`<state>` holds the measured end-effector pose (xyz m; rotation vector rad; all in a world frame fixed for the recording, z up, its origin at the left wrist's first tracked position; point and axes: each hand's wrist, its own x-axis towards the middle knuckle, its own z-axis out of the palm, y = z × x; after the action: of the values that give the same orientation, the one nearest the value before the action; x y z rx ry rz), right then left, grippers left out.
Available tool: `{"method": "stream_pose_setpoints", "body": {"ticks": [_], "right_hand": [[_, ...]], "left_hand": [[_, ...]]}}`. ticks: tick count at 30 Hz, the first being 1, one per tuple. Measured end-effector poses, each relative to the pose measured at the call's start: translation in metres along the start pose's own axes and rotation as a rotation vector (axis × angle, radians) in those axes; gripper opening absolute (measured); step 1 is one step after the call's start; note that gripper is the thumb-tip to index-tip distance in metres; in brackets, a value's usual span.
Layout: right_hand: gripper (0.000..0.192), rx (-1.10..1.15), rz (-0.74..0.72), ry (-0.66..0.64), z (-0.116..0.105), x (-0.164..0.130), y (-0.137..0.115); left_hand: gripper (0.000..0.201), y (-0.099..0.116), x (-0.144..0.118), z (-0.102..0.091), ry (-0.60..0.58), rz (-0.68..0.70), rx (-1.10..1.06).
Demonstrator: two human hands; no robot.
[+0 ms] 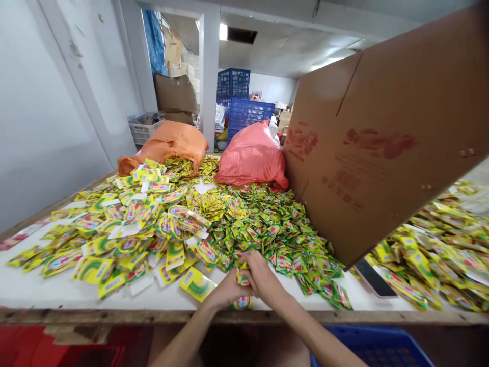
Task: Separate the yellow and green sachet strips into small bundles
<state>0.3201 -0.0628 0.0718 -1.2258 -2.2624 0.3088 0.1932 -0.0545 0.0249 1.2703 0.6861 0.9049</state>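
My left hand (226, 291) and my right hand (263, 278) meet at the near edge of the white table (46, 290). Together they grip a small bunch of green and yellow sachets (242, 278), with one sachet hanging below the table edge. Just beyond the hands spreads a big heap of small sachets (263, 224). To the left lies a looser spread of larger yellow-green packets (126, 229).
A large brown cardboard box (374, 148) tilts over the table's right side. A dark phone (374, 279) lies under it. An orange sack (168, 145) and a pink sack (252, 155) sit at the back. A blue crate (378, 346) stands below at the right, blue baskets (244, 109) behind.
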Motion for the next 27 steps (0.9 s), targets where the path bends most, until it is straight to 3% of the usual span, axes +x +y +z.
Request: {"method": "stream_pose_setpoints", "body": {"ticks": [5,8,14,18,27], "right_hand": [[0.041,0.023,-0.079,-0.11,-0.019,-0.002,-0.008],[0.033,-0.033,-0.036,-0.105,-0.027,0.0,-0.001],[0.004,-0.011,-0.005,0.03,-0.004,0.005,0.008],[0.004,0.029,0.017,0.059,0.004,0.011,0.003],[0.021,-0.106,0.172,-0.231,-0.033,0.017,-0.008]], "left_hand": [[0.023,-0.003,-0.005,-0.007,-0.023,-0.066,-0.057],[0.031,-0.001,-0.007,-0.008,-0.064,-0.154,-0.148],[0.027,0.01,-0.009,-0.002,-0.056,-0.105,-0.172],[0.025,0.015,-0.013,-0.003,-0.051,-0.084,-0.149],[0.031,-0.003,-0.012,-0.008,0.117,-0.135,-0.122]]}}
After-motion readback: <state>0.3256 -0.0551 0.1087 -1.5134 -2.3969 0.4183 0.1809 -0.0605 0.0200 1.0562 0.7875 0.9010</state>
